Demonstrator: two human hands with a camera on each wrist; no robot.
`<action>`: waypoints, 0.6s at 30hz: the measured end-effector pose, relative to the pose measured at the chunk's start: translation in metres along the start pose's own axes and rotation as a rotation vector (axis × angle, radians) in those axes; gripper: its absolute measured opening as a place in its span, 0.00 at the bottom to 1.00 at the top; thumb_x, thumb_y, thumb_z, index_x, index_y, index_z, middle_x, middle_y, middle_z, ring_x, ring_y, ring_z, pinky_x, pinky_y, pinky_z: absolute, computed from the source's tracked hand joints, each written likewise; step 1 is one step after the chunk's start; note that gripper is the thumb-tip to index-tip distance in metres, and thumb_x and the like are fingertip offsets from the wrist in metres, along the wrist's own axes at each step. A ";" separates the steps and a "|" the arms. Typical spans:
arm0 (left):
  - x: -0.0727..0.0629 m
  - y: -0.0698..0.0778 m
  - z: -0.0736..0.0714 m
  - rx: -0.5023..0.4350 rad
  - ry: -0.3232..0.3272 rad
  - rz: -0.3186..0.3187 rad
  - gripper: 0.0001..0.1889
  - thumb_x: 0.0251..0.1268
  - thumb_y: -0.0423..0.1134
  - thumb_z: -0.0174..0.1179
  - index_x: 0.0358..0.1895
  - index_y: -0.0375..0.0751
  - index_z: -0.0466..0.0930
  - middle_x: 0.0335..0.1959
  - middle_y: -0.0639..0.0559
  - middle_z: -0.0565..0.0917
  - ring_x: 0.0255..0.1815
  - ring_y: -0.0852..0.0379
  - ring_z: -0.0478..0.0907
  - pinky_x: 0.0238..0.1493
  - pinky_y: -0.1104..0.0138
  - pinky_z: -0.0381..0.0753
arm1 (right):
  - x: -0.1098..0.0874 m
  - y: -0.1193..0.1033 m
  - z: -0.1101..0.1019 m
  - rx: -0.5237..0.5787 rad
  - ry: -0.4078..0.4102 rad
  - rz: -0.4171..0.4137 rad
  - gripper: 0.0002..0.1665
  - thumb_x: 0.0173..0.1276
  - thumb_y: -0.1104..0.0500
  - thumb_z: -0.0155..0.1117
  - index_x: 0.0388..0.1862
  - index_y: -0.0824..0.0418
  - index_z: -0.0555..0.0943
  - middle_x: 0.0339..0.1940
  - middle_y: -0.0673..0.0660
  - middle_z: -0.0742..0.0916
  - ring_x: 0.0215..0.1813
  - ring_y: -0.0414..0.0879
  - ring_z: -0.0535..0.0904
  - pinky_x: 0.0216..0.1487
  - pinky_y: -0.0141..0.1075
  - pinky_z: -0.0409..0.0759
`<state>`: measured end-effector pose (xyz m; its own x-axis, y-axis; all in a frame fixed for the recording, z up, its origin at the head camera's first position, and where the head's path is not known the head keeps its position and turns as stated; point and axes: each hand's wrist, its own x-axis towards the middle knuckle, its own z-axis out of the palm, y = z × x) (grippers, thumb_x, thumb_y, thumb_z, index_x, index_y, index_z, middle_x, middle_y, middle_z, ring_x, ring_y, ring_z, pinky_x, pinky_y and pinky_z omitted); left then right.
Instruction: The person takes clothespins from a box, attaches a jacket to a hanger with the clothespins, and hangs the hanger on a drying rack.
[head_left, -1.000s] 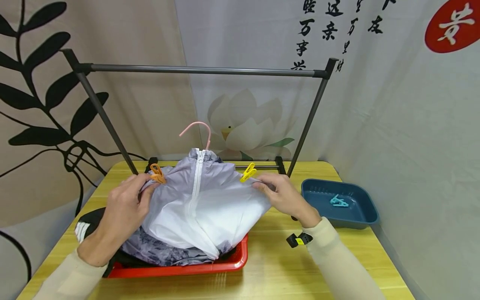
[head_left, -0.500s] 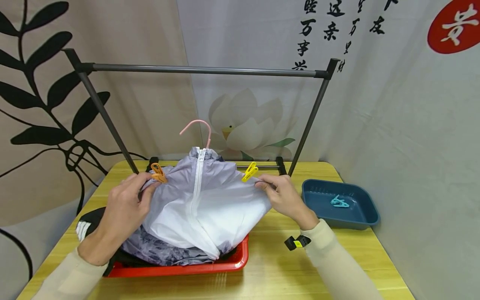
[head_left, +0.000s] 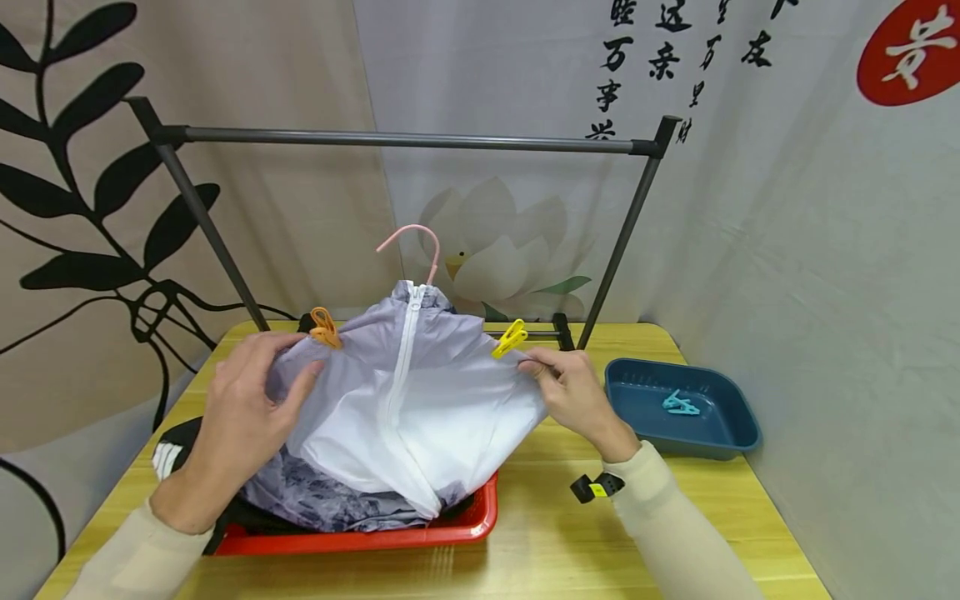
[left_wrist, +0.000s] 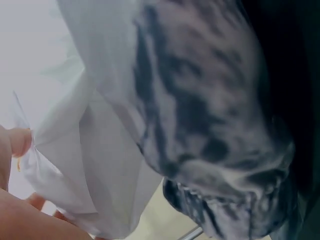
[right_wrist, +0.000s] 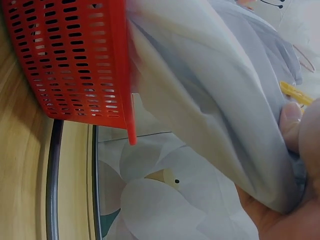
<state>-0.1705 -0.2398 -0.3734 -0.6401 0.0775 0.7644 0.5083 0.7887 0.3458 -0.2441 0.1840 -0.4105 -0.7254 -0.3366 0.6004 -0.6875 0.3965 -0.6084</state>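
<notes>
Qty: L hand [head_left: 243, 417] + R hand [head_left: 573, 396] = 2 hands; cream sleeves [head_left: 675, 512], 2. Jacket [head_left: 457, 375], 1, w/ 1 zip [head_left: 406, 350]. Pink hanger hook [head_left: 437, 254], 1. Clips on jacket, 2 tot., i.e. orange clip [head_left: 325, 327] x1, yellow clip [head_left: 510, 338] x1. Teal clips [head_left: 681, 405], 1 or 2, can't tell. Blue tray [head_left: 723, 433], 1. Red basket [head_left: 375, 542], 1; dark clothes [head_left: 187, 435] in it, ct. unclear. Rack [head_left: 412, 139], 1, incl. 2 uprights [head_left: 202, 221]. Wrist device [head_left: 596, 487], 1 vis. Surface [head_left: 570, 533], 1.
</notes>
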 end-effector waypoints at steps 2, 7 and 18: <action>0.000 -0.001 0.000 -0.018 0.004 -0.025 0.31 0.65 0.29 0.82 0.70 0.30 0.84 0.67 0.29 0.87 0.68 0.28 0.83 0.62 0.43 0.74 | 0.000 0.001 -0.001 -0.002 0.012 0.003 0.08 0.83 0.68 0.73 0.48 0.62 0.97 0.43 0.59 0.99 0.30 0.40 0.82 0.36 0.32 0.79; -0.003 -0.006 -0.003 -0.031 -0.016 -0.108 0.48 0.62 0.31 0.84 0.85 0.30 0.70 0.82 0.24 0.73 0.79 0.23 0.72 0.72 0.30 0.73 | -0.001 0.001 -0.003 0.010 0.038 0.014 0.09 0.85 0.67 0.71 0.52 0.62 0.97 0.44 0.61 0.99 0.29 0.39 0.81 0.35 0.31 0.78; -0.006 -0.003 -0.014 -0.012 -0.371 -0.431 0.67 0.80 0.58 0.76 0.98 0.43 0.30 0.94 0.21 0.48 0.85 0.11 0.60 0.75 0.13 0.66 | 0.000 -0.002 -0.011 -0.029 0.118 0.051 0.08 0.86 0.64 0.72 0.47 0.59 0.96 0.17 0.51 0.80 0.17 0.34 0.66 0.21 0.30 0.64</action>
<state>-0.1599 -0.2512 -0.3712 -0.9495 -0.0394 0.3112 0.1612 0.7897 0.5919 -0.2427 0.1932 -0.4036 -0.7496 -0.2128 0.6268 -0.6470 0.4354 -0.6259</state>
